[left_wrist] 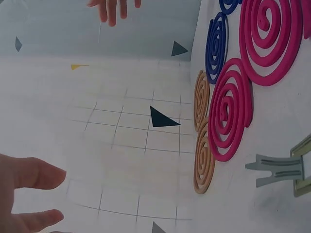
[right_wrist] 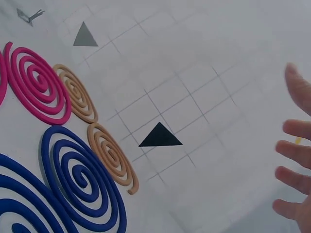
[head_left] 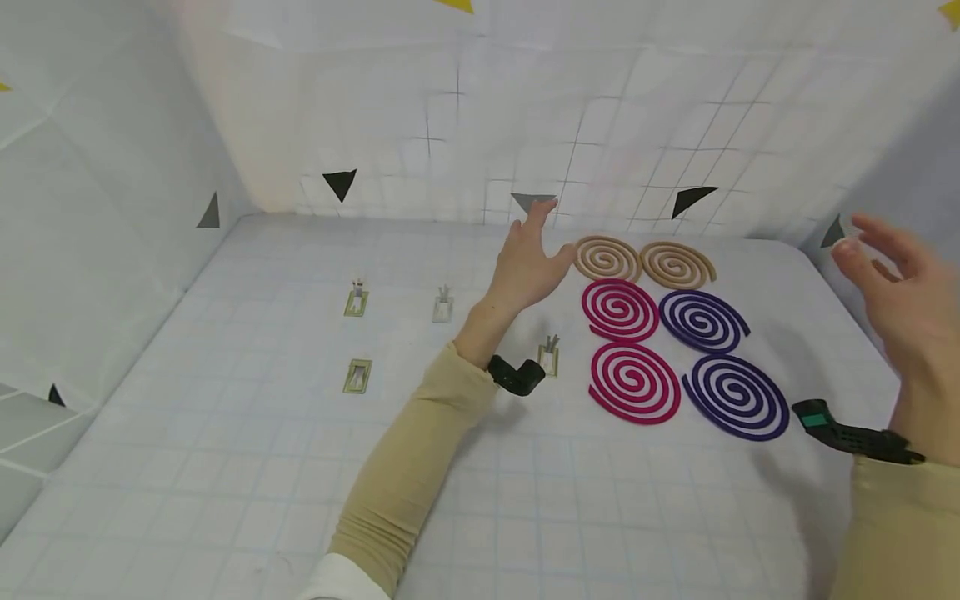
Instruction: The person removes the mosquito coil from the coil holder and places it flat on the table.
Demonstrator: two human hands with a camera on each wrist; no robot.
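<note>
My left hand (head_left: 528,262) is held over the table just left of the tan spiral coils, its fingers relaxed and nothing in them. Farther right, my right hand (head_left: 911,292) is raised beyond the coils, thumb and fingers spread apart in the right wrist view. Between the hands lie six flat spirals in pairs: a tan coil (head_left: 607,258) and another tan coil (head_left: 677,265) at the back, a pink coil (head_left: 619,309) and a blue coil (head_left: 702,321) in the middle, a pink coil (head_left: 634,382) and a blue coil (head_left: 737,397) in front.
Left of the coils are small metal stands: one (head_left: 548,360) by my left wrist, one (head_left: 443,308) farther back, one (head_left: 357,302) and a flat one (head_left: 357,377) at the left. A white wall (head_left: 420,100) with grid lines and dark triangles rises behind the table (head_left: 247,467).
</note>
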